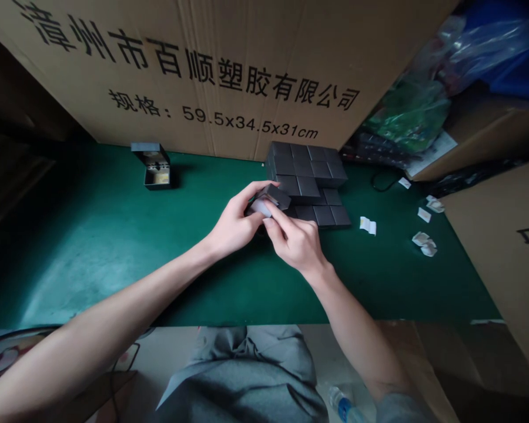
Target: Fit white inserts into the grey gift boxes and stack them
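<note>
Backdrop: a large cardboard carton stands along the far edge of the table, printed with black Chinese characters and "59.5x34.5x31cm".

Surface: a green mat covers the table.

Behind the hands: a stack of dark square boxes sits on the mat, its front left corner partly hidden by the hands and the box they hold.

Far left: an open dark box stands with its lid up and a pale insert inside, well apart from the hands.

Right side: white paper scraps lie scattered across the mat, near a black cable. A green plastic bag and blue plastic are heaped in the far corner, and another carton closes off the right edge.

Below the table: a water bottle sits near the person's gray clothes.

Left hand: the left hand reaches in from the lower left, fingers curled around a small black box.

Right hand: the right hand comes in from below, wrist bent, its fingertips closed on a white piece at the box's underside.

Grip: both hands are closed on the box, held in the air just in front of the stack.
</note>
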Motion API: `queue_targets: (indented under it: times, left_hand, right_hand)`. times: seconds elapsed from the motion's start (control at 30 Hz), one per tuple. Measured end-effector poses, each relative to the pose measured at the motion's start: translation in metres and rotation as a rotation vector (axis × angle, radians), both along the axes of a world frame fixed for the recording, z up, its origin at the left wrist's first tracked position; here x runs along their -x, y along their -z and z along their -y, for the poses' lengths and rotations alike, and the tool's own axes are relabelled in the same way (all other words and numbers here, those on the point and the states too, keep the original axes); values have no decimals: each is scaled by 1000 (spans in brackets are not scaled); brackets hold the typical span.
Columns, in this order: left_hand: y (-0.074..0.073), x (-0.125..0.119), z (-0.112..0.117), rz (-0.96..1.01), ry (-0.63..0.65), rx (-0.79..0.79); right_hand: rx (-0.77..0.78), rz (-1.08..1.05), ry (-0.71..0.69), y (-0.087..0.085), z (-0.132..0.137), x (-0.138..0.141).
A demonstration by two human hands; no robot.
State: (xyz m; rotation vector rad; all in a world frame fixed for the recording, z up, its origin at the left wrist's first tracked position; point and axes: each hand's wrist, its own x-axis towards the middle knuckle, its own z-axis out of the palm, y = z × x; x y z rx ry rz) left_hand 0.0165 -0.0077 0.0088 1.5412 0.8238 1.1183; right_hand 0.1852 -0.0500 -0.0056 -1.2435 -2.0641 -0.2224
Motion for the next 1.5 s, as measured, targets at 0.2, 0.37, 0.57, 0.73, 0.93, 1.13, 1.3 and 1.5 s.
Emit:
queue_targets:
  times: [0.2,0.37,0.57,0.73,0.93,1.13,1.3,1.5]
  left_hand:
    - [0,0,-2,-8,-5,-22]
    - [-2,1,-2,8,-24,4]
    - [-7,1,0,87,-29,91]
    - [-12,0,1,171,-7,256]
    - [-15,-1,1,243,17,321]
    - [-12,-1,0,227,34,280]
    - [-11,-2,0,240,39,265]
    - [-12,-3,1,275,32,271]
  right_hand:
    - [-6,-28,31,1,4,6]
    - [3,-9,17,3,3,5]
    - [-14,-21,-91,1,1,0]
    - [-171,-163,-133,-5,3,0]
    - [-211,-218,-119,-8,2,-1]
    - [-216,-219,-100,-9,3,-2]
    - [-227,-226,-89,-12,3,-1]
    - [-232,-243,-93,-14,3,-1]
